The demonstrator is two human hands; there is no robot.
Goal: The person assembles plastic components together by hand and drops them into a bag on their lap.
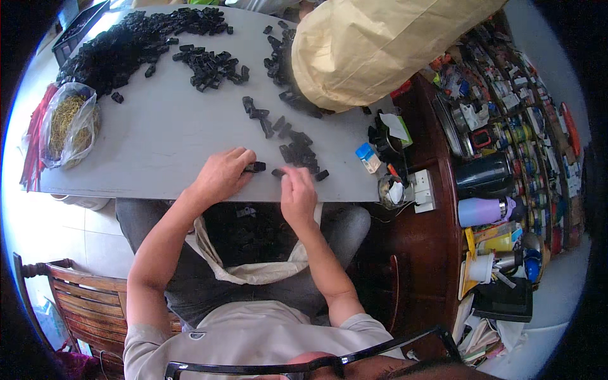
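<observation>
l fingers (242, 157) hold blk pc (256, 167), r fingers (291, 177) at 2nd pc (277, 172)

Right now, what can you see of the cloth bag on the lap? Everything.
The cloth bag looks off-white, with a soft, creased rim around a wide, rounded mouth gaping upward. Inside it is dark, with black pieces partly discernible. It sits on the lap between grey-trousered legs; its far side is lost at the near edge of the table. The right forearm crosses above its right rim; contact is unclear. Its base is hidden.
</observation>
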